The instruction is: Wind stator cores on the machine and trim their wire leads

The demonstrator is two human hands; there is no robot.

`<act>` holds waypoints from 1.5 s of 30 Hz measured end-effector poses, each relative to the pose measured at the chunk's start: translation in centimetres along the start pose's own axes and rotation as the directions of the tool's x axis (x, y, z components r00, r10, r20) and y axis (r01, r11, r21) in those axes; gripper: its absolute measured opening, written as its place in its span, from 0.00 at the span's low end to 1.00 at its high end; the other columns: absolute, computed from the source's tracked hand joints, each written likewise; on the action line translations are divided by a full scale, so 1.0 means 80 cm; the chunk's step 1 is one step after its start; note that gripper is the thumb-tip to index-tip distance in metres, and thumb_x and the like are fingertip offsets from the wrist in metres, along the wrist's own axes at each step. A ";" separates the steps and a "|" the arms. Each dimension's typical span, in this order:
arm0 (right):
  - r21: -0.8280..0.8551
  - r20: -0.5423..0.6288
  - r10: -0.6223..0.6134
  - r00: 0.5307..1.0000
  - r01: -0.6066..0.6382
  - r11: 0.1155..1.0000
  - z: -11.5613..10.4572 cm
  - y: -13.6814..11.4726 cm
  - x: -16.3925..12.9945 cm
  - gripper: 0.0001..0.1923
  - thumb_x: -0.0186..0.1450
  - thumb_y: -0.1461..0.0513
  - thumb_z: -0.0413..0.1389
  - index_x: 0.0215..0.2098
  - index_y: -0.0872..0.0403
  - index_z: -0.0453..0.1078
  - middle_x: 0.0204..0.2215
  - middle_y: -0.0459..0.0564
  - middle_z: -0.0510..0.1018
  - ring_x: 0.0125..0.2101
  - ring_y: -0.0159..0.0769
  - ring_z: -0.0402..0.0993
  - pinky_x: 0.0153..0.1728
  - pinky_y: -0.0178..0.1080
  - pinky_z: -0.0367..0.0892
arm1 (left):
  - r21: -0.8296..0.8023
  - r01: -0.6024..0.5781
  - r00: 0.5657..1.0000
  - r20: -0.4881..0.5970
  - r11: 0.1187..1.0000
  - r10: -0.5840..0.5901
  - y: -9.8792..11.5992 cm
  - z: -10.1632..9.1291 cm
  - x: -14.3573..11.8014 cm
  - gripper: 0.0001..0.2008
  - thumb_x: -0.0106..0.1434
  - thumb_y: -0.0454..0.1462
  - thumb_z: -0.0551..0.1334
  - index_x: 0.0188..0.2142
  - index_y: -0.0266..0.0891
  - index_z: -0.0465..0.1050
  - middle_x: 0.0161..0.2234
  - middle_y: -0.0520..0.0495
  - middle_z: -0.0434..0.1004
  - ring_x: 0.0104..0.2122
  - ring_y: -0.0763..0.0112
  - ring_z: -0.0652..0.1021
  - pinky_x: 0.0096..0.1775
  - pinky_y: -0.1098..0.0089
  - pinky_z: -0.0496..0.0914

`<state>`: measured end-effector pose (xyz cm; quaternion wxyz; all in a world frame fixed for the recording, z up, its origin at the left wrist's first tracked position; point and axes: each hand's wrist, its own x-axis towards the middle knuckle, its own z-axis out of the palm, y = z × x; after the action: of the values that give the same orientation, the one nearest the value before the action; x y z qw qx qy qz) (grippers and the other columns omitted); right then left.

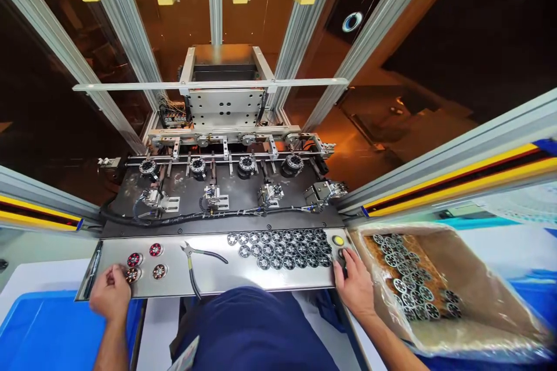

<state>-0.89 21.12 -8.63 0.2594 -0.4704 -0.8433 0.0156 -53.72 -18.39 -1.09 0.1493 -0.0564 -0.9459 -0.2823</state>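
Seated at a metal bench (209,281) fronting a winding machine. Left hand (111,297) at the near-left end of the bench, fingers curled loosely around or over a red-wound stator (131,274); whether truly gripped or merely touched, cannot tell. Three more wound stators (149,259) just beside it, to the right and far side. Right hand (355,285) at the near-right end, fingers extended onto a dark button (342,256), holding nothing; a yellow button (338,240) just beyond it. Between the hands: pliers (191,255) lying flat, and a packed cluster of bare stator cores (281,246) right of centre. Further right, beside the bench, a lined cardboard box (478,295) with more bare cores. Far side: four machine stations (221,167) in a row, each seemingly loaded. Judged step: both ends of the bench pressed together, as for a two-hand start. Next move likely calls for keeping both hands at the bench edge, well apart from the stations.
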 end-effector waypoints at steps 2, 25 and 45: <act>0.008 0.004 0.000 1.000 0.000 1.000 0.000 0.000 0.001 0.30 0.73 0.49 0.44 0.59 0.65 0.65 0.56 0.70 0.71 0.56 0.55 0.68 0.56 0.56 0.66 | 0.032 0.011 0.999 -0.039 0.999 -0.009 0.003 -0.002 0.000 0.18 0.64 0.48 0.55 0.37 0.39 0.77 0.28 0.41 0.77 0.32 0.54 0.76 0.35 0.59 0.67; -0.002 0.001 -0.063 0.998 0.063 0.998 -0.014 0.009 -0.007 0.39 0.71 0.44 0.40 0.53 0.73 0.70 0.51 0.76 0.74 0.51 0.61 0.71 0.52 0.57 0.68 | 0.087 0.019 1.000 -0.017 0.996 -0.017 -0.012 0.002 -0.020 0.12 0.69 0.42 0.61 0.45 0.35 0.74 0.43 0.45 0.78 0.41 0.66 0.79 0.44 0.58 0.75; 0.020 0.094 -0.138 0.986 0.136 0.990 -0.019 0.028 -0.015 0.45 0.70 0.40 0.38 0.61 0.72 0.64 0.55 0.75 0.70 0.57 0.65 0.66 0.56 0.61 0.64 | 0.033 0.054 0.998 -0.034 0.998 -0.053 -0.009 0.003 -0.029 0.13 0.69 0.42 0.61 0.47 0.36 0.73 0.45 0.44 0.78 0.42 0.65 0.79 0.45 0.58 0.76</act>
<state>2.08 21.11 -8.42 0.2227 -0.4084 -0.8849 0.0256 -51.74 -18.90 -2.34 0.1583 -0.0238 -0.9492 -0.2710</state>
